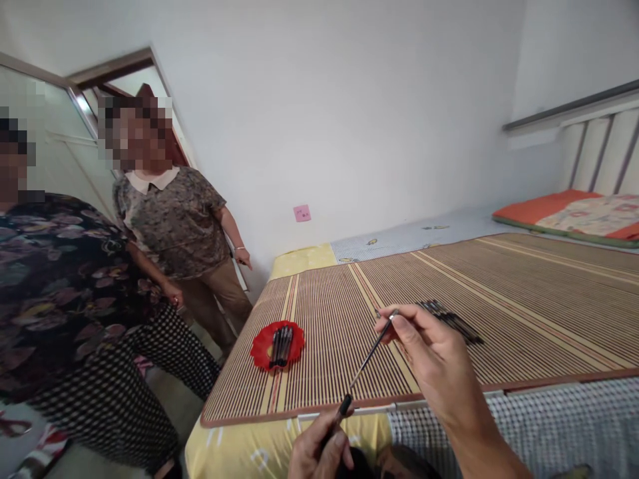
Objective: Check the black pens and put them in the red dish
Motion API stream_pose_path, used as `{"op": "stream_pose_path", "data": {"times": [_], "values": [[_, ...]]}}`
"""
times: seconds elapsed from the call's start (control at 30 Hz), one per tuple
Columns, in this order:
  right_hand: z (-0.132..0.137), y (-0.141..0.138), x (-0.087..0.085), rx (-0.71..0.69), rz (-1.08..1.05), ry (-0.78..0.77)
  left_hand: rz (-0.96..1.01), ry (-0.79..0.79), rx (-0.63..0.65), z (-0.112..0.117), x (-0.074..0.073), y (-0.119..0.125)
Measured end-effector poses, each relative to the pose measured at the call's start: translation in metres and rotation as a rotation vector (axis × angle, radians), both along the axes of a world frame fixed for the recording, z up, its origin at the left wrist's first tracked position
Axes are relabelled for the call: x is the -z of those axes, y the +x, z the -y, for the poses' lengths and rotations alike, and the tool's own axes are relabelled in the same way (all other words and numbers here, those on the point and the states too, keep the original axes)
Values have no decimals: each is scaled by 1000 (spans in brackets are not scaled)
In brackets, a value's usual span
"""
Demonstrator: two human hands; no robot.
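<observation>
My right hand (434, 356) pinches the upper end of a thin dark pen refill (370, 356) between thumb and fingers. The refill slants down to the left, and its lower end is at the mouth of a black pen barrel (345, 403). Closed around that barrel is my left hand (322, 447), low at the front edge of the bed. Whether the refill's end is inside the barrel I cannot tell. Behind my right hand, several black pens (456, 324) lie in a row on the striped mat. Several more pens (282, 344) rest in a red scalloped dish (255, 349) to the left.
A striped woven mat (319, 313) covers the bed, over yellow and checked cloth. Folded orange bedding (524, 207) lies at the far right. Two people stand at the left, one in a floral top (64, 266), one in a collared patterned shirt (174, 226). A pink note (302, 213) is on the wall.
</observation>
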State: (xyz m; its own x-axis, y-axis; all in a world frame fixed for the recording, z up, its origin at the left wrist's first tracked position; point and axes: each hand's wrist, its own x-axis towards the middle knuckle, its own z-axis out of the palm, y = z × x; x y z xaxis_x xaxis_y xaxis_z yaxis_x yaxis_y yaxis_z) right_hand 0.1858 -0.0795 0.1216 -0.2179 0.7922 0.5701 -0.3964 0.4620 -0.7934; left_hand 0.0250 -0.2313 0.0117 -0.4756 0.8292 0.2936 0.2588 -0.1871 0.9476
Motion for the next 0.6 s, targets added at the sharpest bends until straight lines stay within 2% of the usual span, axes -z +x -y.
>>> {"op": "stream_pose_path", "data": {"times": [0.37,0.6], "values": [[1,2,3,-3,48,7,23,-13,13,1,-7,7],[13,13,-6,16,91,186,72,-60,52,0,-2,8]]}}
